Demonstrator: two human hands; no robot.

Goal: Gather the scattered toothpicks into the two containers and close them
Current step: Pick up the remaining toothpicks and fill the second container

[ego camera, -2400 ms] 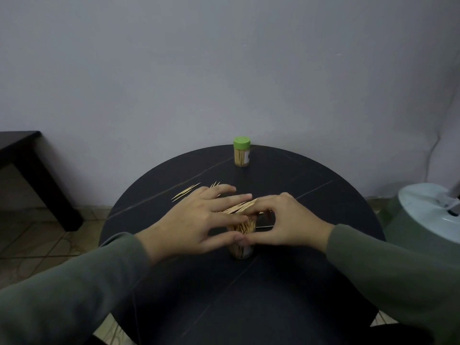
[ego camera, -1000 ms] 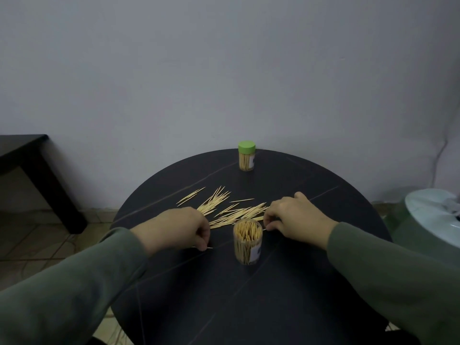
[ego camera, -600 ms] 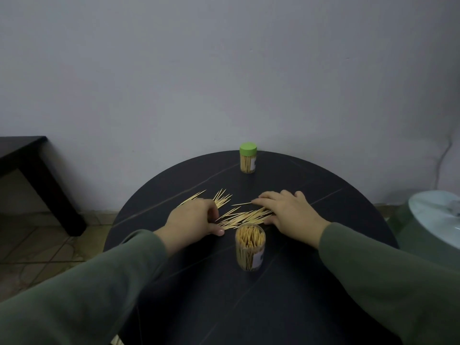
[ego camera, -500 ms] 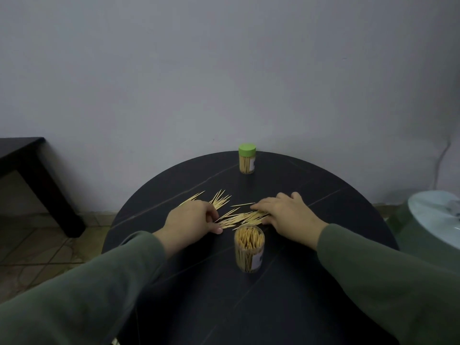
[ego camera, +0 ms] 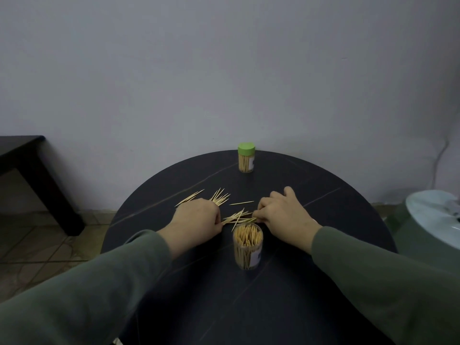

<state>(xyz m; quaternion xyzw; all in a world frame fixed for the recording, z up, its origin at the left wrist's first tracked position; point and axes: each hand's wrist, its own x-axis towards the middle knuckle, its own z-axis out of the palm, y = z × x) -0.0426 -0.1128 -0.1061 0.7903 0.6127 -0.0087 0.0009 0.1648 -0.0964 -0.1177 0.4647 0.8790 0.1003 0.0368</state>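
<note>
Between two hands: small pile of toothpicks [ego camera: 237,217] on black table [ego camera: 311,185]. Left hand [ego camera: 196,216] curled, fingertips pinch pile's left end. Right hand [ego camera: 283,211] curled, pinches right end. Open jar [ego camera: 247,247] just behind pile, nearly full, no lid. Risk: wrist bumps jar, sticks spill. Thin pale sticks slip easy. More sticks [ego camera: 219,195] beyond left hand. Far jar [ego camera: 246,161] has green lid on.

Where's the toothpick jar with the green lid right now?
In the head view, the green-lidded toothpick jar stands upright at the far edge of the round black table, near the wall, beyond the scattered toothpicks.
</note>
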